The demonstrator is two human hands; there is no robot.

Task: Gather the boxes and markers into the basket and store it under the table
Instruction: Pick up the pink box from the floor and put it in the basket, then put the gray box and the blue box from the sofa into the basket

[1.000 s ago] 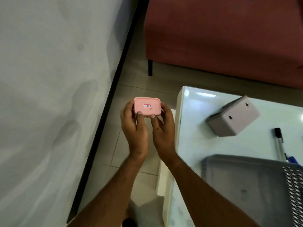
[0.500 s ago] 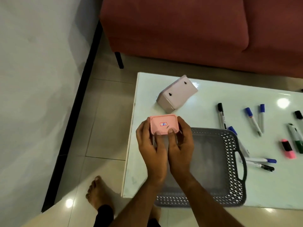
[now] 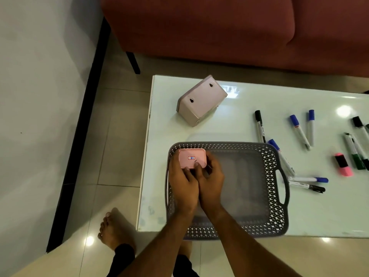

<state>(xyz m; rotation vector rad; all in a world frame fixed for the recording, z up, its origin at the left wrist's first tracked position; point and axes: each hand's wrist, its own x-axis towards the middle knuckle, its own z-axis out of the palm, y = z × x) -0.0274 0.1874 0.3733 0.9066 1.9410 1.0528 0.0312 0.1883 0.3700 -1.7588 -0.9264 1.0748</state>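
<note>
Both hands hold a small pink box point(image 3: 192, 158) with a label on its lid, low inside the far left corner of the grey lattice basket point(image 3: 277, 188). My left hand point(image 3: 182, 186) grips its left side, my right hand point(image 3: 212, 181) its right side, thumbs on the lid. A pale pink box point(image 3: 201, 100) lies tipped on the white table point(image 3: 319, 214) beyond the basket. Several markers lie to the right: a black-capped one point(image 3: 260, 125), blue-capped ones point(image 3: 299, 130), a pink highlighter point(image 3: 343, 164).
A red sofa point(image 3: 219, 29) stands behind the table, with a dark leg point(image 3: 132, 61) on the tiled floor. A grey wall point(image 3: 40, 76) with a black skirting runs along the left. My bare foot point(image 3: 111, 228) stands by the table's near left corner.
Both hands carried the pink box from over the floor at the table's left to over the table, then down into the basket's far left corner. The view swung right and showed the markers.
</note>
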